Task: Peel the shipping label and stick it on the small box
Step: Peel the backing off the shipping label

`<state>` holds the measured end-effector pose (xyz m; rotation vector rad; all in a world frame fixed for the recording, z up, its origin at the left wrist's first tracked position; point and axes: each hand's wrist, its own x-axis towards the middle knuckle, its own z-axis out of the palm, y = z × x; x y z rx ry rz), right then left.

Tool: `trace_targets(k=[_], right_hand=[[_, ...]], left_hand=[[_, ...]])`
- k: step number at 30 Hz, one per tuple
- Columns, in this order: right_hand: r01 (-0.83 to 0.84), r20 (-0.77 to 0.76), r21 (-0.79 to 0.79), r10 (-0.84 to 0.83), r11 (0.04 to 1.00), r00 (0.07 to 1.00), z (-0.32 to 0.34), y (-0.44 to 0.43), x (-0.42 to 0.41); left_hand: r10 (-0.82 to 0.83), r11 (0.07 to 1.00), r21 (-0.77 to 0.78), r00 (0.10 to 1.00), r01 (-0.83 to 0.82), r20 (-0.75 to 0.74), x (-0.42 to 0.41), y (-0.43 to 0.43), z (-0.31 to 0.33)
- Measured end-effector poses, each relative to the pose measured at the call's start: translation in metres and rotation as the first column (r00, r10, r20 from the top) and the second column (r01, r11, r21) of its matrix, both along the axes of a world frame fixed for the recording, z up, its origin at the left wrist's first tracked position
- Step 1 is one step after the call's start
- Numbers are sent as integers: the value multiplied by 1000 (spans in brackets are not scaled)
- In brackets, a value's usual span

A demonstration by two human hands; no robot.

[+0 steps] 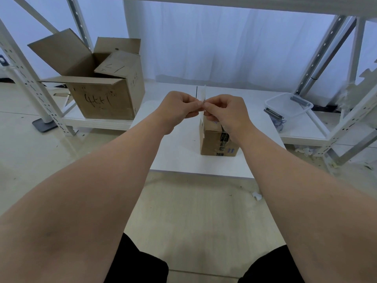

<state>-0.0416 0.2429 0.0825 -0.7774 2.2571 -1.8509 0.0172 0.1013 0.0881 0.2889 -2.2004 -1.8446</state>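
Observation:
A small brown cardboard box [212, 142] with dark tape and printed marks stands on the low white table [179, 152]. Both hands are raised above it, fingertips pinched together on a thin white shipping label [203, 94] seen edge-on, standing upright between them. My left hand [179, 105] pinches the label from the left. My right hand [226, 111] pinches it from the right and hides the box's top and its upper right part. Whether the backing has separated from the label cannot be told.
A large open cardboard box [104, 92] with black handwriting sits on the low shelf at left. A clear plastic bin [289, 105] lies on the shelf at right. White metal rack posts [26, 82] stand on both sides; a small white scrap [256, 196] lies on the floor.

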Motion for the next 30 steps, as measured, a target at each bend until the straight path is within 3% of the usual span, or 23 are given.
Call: trace_targets(k=[23, 30], right_hand=[[-6, -1, 17, 6, 1000, 1000, 4, -4, 2], [15, -53, 68, -12, 998, 999, 4, -4, 1]], left_hand=[[5, 1000, 4, 1000, -5, -7, 3, -2, 3], [-14, 997, -76, 1000, 14, -1, 4, -2, 3]])
